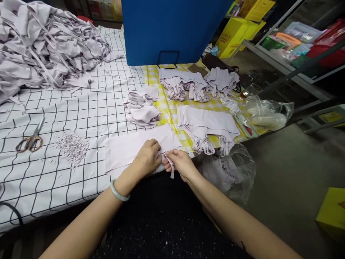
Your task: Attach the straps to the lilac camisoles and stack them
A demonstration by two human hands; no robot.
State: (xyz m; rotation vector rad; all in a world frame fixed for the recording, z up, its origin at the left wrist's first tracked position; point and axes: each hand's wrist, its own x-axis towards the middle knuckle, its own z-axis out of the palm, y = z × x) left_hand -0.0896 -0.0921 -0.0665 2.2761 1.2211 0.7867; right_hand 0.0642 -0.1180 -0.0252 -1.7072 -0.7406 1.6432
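A flat pale lilac fabric piece lies at the table's front edge. My left hand rests on it, fingers curled and closed at its near edge where a narrow strap starts. Just to the right, my right hand pinches that fabric strap, whose loose end hangs down past the fingers. The exact spot between the fingertips is partly hidden. Beyond my hands sits a loose heap of similar fabric pieces. On the right, a neat stack of fabric pieces has its straps dangling toward the front edge.
Scissors lie at left beside a pile of small fabric scraps. A large fabric heap fills the back left. A blue board stands behind more stacked pieces. Plastic bags lie at the right edge.
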